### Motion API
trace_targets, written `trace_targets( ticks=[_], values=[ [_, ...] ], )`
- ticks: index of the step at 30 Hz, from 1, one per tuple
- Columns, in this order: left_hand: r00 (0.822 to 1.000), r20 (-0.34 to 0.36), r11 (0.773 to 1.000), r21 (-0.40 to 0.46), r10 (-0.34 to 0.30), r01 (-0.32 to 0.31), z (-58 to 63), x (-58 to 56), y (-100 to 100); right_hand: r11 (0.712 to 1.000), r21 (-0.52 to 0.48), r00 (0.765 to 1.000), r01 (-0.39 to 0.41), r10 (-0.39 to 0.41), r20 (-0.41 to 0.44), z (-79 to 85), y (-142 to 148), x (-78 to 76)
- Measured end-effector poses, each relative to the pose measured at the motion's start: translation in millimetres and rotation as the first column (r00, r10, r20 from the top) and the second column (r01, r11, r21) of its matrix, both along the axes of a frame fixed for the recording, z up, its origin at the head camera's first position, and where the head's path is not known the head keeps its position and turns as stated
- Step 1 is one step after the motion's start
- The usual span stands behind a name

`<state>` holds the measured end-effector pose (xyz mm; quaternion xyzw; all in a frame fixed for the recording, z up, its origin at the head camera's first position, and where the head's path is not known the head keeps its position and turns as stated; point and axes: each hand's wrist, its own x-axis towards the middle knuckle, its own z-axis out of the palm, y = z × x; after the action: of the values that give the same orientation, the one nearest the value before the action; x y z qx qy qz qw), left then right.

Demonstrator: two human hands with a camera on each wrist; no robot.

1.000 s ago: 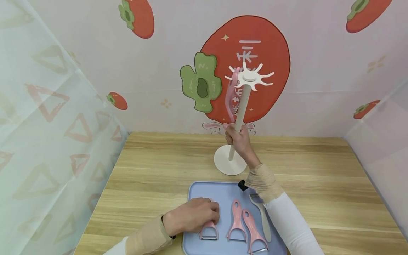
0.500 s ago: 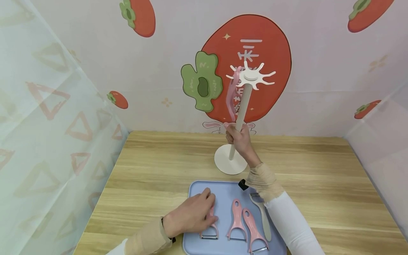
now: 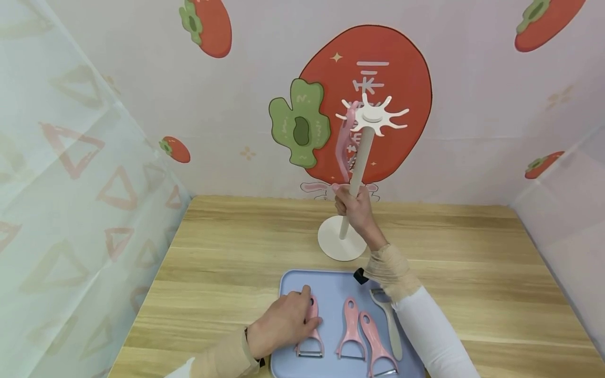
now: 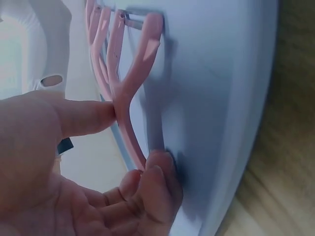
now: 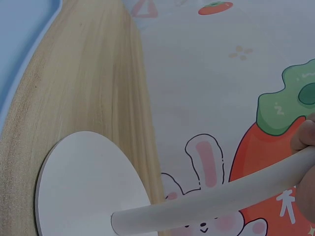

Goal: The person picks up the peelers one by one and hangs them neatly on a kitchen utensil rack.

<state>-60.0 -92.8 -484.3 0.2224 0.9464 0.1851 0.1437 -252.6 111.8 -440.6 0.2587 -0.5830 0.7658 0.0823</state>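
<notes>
1. Left hand [image 3: 285, 317] pinches leftmost pink peeler [image 4: 123, 93] between thumb and fingers, left part of tray [image 3: 328, 281].
2. Right hand [image 3: 355, 210] wrapped round white stand [image 3: 361, 157], beyond tray (1 hung peeler [image 3: 343, 149] up top).
3. 2 other pink peelers [image 3: 351, 317], 1 pale peeler [image 3: 392, 328]: tray's right half.
4. Step looks like pickup; next move probably calls for firmer grip, lift clear of tray.
</notes>
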Motion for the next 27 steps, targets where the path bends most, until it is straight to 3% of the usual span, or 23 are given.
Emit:
trace_targets(
  ticks=[19,27],
  values=[
    [0.999,0.050,0.998,0.060,-0.017,0.014,4.4,2.0,4.7,1.000,-0.011,1.000,0.004,-0.004,-0.004,-0.3,-0.2,0.9],
    [0.997,-0.071,1.000,0.003,-0.020,0.021,6.3,7.4,5.3,1.000,-0.010,1.000,-0.003,0.003,-0.007,0.1,-0.2,0.7]
  ],
)
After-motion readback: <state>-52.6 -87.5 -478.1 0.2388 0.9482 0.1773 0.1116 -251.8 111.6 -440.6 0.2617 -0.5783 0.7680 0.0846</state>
